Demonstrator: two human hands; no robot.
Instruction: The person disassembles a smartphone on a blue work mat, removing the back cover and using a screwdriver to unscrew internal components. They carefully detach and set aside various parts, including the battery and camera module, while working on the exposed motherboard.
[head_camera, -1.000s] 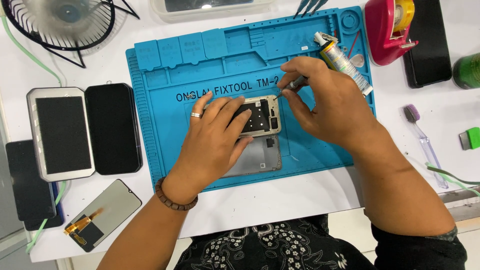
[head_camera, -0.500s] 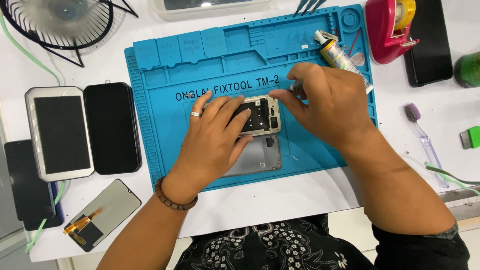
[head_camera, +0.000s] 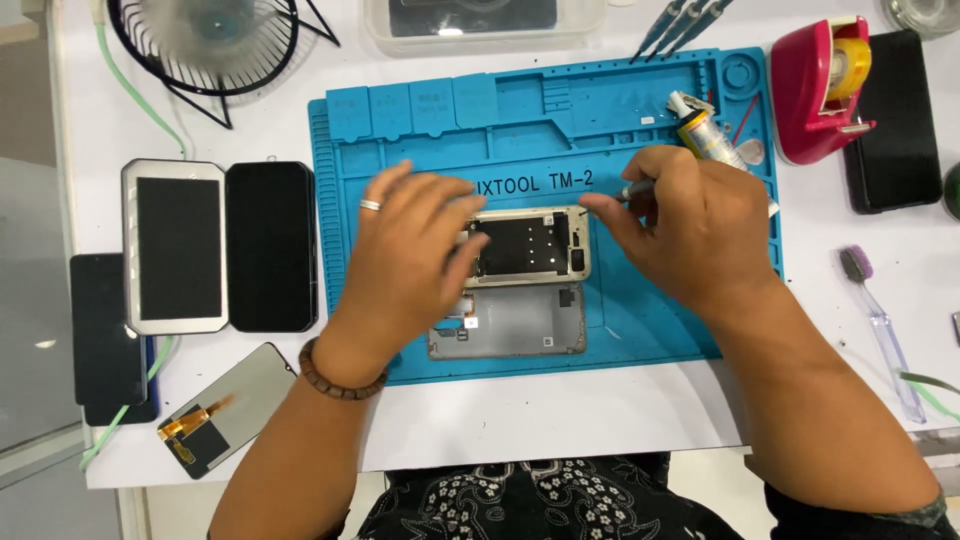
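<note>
- Head view. Blue mat (head_camera: 640, 330) on a white table (head_camera: 560, 420); the mat serves as landmark for all positions.
- Phone (head_camera: 530, 245), opened, gold frame, dark inner plate, lies flat near the mat's centre.
- Grey back cover (head_camera: 520, 325) lies just below the phone, its lower edge close to the mat's near edge.
- Left hand (head_camera: 410, 265) rests on the phone's left end, fingers spread and loosely curved, holding it down; a ring and a bead bracelet show.
- Right hand (head_camera: 690, 235) sits at the phone's right end, fingers closed round a thin tool (head_camera: 635, 188); the tip is hidden.
- Free mat surface: a strip right of the right hand and the compartments along the far edge.
- Glue tube (head_camera: 705, 135) lies on the mat's upper right corner.
- Tape dispenser (head_camera: 820, 85), red, stands just off the mat's right edge.
- Two phones (head_camera: 215, 245) lie side by side left of the mat.
- Screen panel (head_camera: 225, 410) lies off the mat's lower left corner.
- Fan (head_camera: 205, 40) stands beyond the far left corner.
</note>
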